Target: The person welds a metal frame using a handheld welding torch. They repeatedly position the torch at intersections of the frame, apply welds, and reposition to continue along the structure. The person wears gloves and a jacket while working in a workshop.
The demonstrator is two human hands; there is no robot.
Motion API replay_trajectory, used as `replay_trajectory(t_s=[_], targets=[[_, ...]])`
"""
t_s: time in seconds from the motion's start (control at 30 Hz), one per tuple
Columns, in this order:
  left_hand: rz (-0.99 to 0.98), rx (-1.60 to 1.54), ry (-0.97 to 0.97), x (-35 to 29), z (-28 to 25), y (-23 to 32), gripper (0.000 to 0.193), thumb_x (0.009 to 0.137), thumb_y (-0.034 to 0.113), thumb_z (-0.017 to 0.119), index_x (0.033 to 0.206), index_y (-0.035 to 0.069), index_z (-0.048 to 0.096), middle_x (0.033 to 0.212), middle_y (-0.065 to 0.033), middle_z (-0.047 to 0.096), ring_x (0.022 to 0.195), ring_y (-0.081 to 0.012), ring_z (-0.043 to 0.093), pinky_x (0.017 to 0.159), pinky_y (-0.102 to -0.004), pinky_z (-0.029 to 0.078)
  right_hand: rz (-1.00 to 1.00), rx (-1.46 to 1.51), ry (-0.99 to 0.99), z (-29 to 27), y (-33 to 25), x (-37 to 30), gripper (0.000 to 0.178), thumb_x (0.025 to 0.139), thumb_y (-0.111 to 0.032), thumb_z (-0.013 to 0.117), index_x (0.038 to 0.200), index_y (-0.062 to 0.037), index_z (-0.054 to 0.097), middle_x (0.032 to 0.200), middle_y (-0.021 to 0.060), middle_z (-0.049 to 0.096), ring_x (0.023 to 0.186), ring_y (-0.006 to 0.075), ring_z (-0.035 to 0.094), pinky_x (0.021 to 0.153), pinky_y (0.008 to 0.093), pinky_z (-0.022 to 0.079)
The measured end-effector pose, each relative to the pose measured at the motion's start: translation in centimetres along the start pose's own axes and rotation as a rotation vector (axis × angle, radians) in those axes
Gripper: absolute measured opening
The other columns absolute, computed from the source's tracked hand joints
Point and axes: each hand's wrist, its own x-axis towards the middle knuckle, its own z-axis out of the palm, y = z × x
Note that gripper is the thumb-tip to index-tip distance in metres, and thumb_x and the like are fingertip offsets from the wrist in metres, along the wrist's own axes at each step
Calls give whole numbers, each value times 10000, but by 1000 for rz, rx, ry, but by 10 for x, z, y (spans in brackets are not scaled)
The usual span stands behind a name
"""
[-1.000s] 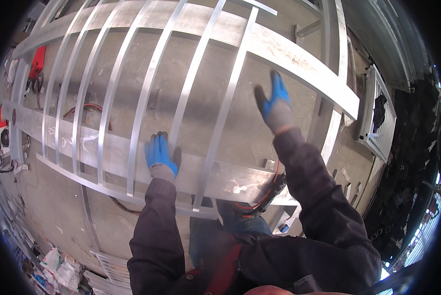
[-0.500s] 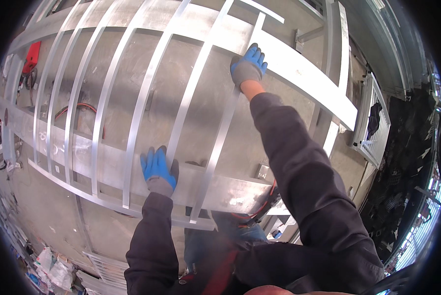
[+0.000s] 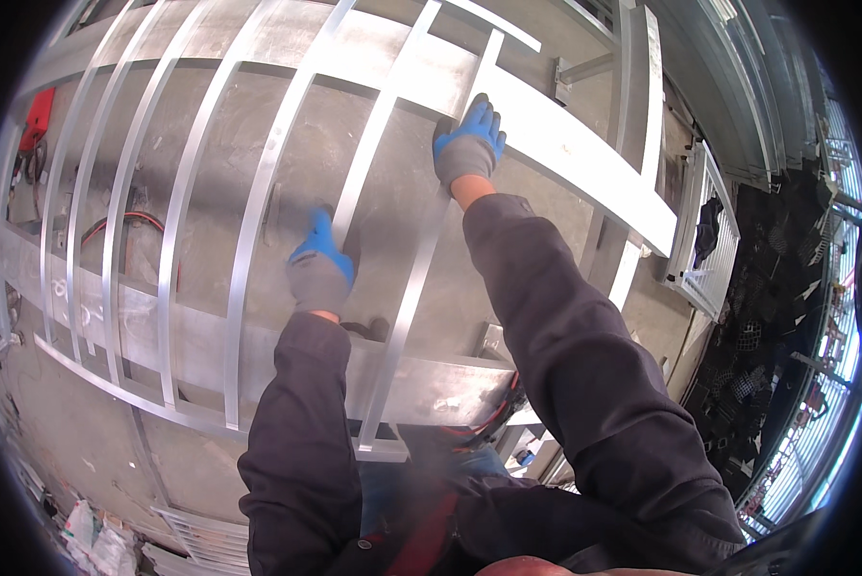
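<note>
Across two broad, flat, silver-grey metal beams (image 3: 577, 152) lies a long ladder-like frame of slim silver metal bars (image 3: 364, 165), its rungs running near to far. It looks stiff and fairly light for its length; the smooth faces may slip under a glove, and the firmest hold is probably at a rung's end, close to the rail. The right hand (image 3: 470, 144), in a blue-and-grey work glove, lies over the rightmost rung (image 3: 407, 312) at the far beam, thumb left, fingers pointing far; whether they close around the metal I cannot tell. The left hand (image 3: 320, 269), gloved alike, is blurred over the second rung from the right, between the beams, one finger stretched far, the others seemingly bent; its grip is unclear. Both arms reach from the near side in dark sleeves (image 3: 584, 317), the right one farther out. Well to the left are a red box-like object (image 3: 38, 117) and a curved red hose (image 3: 143, 214); well to the right stands a smaller whitish slatted frame (image 3: 704, 274)
</note>
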Motion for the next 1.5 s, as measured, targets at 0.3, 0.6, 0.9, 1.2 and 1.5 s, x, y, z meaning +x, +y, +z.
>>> replay_trajectory(t_s=[0.3, 0.6, 0.9, 1.2, 1.5], targets=[[15, -8, 3, 0, 3, -2, 488, 918, 237, 687, 1359, 89, 541, 1137, -210, 723, 981, -416, 710, 829, -506, 553, -17, 10, 9, 1, 1, -1, 765, 978, -330, 562, 1611, -9, 277, 1633, 182, 359, 1546, 341, 281, 1260, 503, 206], [-7, -36, -43, -1, -4, 3, 511, 899, 146, 657, 1395, 88, 545, 1165, -206, 724, 1032, -418, 700, 865, -494, 550, -21, -3, 20, 2, 2, 0, 782, 970, -343, 567, 1615, -14, 274, 1635, 179, 357, 1547, 342, 280, 1262, 501, 208], [4, -104, 2, 0, 3, -2, 491, 940, 172, 620, 1423, 119, 548, 1157, -234, 719, 1052, -448, 684, 881, -499, 539, -7, 2, -2, 3, 2, 1, 811, 963, -352, 573, 1625, -14, 249, 1644, 176, 344, 1545, 336, 281, 1266, 505, 189], [-7, -84, -34, -3, -7, 5, 553, 904, 97, 604, 1451, 76, 524, 1187, -236, 713, 1078, -441, 683, 906, -491, 537, -10, -16, 2, 6, 3, 2, 816, 959, -350, 576, 1625, -13, 245, 1650, 174, 335, 1548, 330, 277, 1268, 503, 185], [-47, -43, -71, -4, -3, 2, 557, 898, 69, 603, 1450, 72, 529, 1206, -225, 713, 1087, -435, 684, 915, -478, 538, -12, -13, -11, 0, 2, 0, 814, 955, -347, 582, 1616, -3, 254, 1635, 171, 352, 1536, 327, 290, 1263, 497, 198]])
